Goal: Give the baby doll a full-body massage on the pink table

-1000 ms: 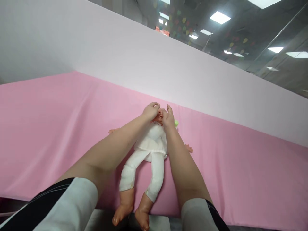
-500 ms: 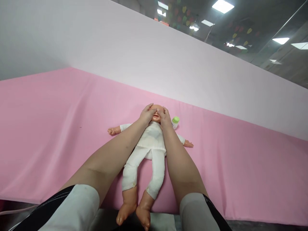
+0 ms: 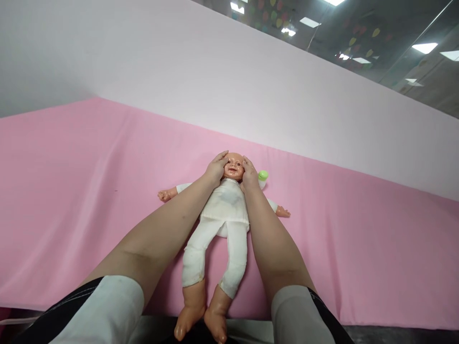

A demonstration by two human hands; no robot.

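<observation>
A baby doll in a white top and trousers lies on its back, its arms spread and its bare feet toward me. My left hand rests against one side of the doll's head, its fingers stretched out along it. Against the other side lies my right hand, fingers likewise extended. Between the two hands the doll's face shows uncovered. The sides of the head are hidden under my palms. Just right of my right hand stands a small bottle with a green cap, partly hidden by my wrist.
The doll lies on a pink padded mat, its feet hanging past the near edge. A white wall rises behind the mat. Above it, glass shows ceiling lights.
My thumbs have moved outward from the middle of the doll's face to its sides, so the eyes and nose now show. The view has shifted slightly.
</observation>
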